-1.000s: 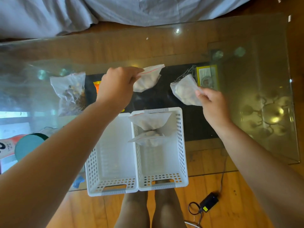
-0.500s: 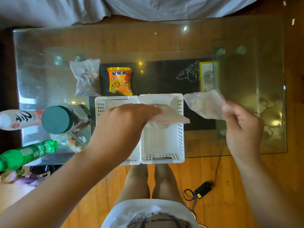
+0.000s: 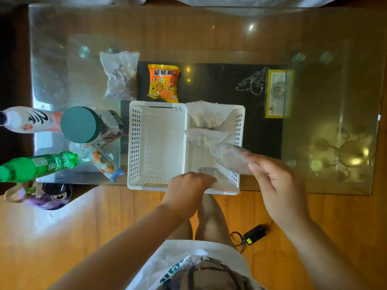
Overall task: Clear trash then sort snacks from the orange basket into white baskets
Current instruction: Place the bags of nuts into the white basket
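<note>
Two white perforated baskets stand side by side at the glass table's near edge. The left basket has nothing in it. The right basket holds two clear zip bags of pale snacks. My left hand grips a clear zip bag with a red seal at that basket's near end. My right hand holds another clear snack bag over the basket's right rim. No orange basket is in view.
Beyond the baskets lie an orange chip packet and a clear bag of dark snacks. At the left stand a teal-lidded jar, a white bottle, a green bottle and a small colourful packet. A yellow packet lies right.
Both hands have drawn back toward me with their bags. The left hand's bag has gone down into the near end of the right basket; the right hand's bag has come over its right rim.
</note>
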Tool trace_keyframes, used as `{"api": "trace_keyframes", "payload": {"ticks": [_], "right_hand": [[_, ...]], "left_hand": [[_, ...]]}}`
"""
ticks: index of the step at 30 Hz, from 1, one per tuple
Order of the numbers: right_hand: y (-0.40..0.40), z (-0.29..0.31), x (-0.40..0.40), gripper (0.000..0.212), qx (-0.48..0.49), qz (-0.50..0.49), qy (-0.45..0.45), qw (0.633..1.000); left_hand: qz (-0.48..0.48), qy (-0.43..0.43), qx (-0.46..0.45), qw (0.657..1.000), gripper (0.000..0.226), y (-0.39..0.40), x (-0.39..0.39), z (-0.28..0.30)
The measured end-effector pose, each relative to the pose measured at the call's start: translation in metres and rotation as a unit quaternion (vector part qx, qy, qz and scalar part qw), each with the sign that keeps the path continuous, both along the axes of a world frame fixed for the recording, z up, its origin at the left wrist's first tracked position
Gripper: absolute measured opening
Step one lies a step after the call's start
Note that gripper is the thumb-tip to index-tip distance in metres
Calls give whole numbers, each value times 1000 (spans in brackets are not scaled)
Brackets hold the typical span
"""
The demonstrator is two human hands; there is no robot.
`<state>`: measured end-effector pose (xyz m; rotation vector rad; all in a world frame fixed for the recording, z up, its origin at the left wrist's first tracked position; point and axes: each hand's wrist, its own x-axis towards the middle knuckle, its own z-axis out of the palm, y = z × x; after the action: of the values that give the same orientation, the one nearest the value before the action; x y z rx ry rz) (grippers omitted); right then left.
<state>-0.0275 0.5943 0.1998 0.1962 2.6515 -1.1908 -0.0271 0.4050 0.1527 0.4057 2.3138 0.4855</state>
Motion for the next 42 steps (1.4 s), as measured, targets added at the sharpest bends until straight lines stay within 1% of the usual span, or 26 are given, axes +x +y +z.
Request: {"api": "trace_keyframes", "payload": {"ticks": [4, 9, 14, 17, 19, 21, 23, 26, 29, 31, 32, 34, 35, 36, 38, 40, 42], "right_hand": [[-20, -27, -2, 27, 19, 74, -5, 997], [-46, -75, -10, 25, 56, 133, -87, 986], [-60, -103, -24, 30, 88, 153, -150, 973], [-62, -113, -31, 29, 84, 182, -182, 963], [-60, -117, -36, 28, 73, 190, -194, 960], [-57, -121, -42, 27, 64, 194, -204, 957], [-55, -124, -49, 26, 54, 185, -206, 960], [-54, -122, -52, 25, 14, 113, -170, 979], [-53, -101, -38, 24, -7, 38, -52, 998], [-52, -87, -15, 25, 16, 40, 31, 999], [-53, -83, -1, 26, 34, 56, 57, 996], [-57, -82, 22, 26, 78, 112, 69, 988], [-59, -85, 30, 28, 108, 150, 52, 981], [-63, -91, 35, 36, 137, 188, 27, 972], [-67, -105, 35, 59, 183, 245, -13, 952], [-71, -119, 27, 74, 221, 266, -33, 938], [-72, -133, 14, 80, 260, 275, -55, 924]], "left_hand": [[11, -29, -34, 999, 36, 6, 2, -20], [5, -45, -64, 997, 25, 11, -2, -38], [-9, -72, -76, 994, 26, 10, -4, -46], [1, -94, -51, 994, 32, 3, -2, -53], [19, -93, -45, 994, 37, -7, -1, -55], [47, -77, -63, 994, 29, -16, -3, -54], [67, -63, -83, 992, 13, -23, -6, -53], [108, -72, -85, 988, 18, -27, -13, -50], [160, -66, -77, 982, 24, -25, -22, -49], [187, -71, -70, 977, 22, -24, -27, -50], [201, -73, -66, 975, 21, -24, -30, -51], [222, -73, -57, 971, 20, -24, -34, -54], [228, -71, -55, 969, 19, -24, -35, -55], [232, -70, -54, 969, 19, -25, -36, -56], [241, -65, -50, 967, 19, -28, -36, -56], [258, -52, -41, 964, 20, -34, -35, -55], [285, -27, -30, 958, 21, -43, -35, -52]]}}
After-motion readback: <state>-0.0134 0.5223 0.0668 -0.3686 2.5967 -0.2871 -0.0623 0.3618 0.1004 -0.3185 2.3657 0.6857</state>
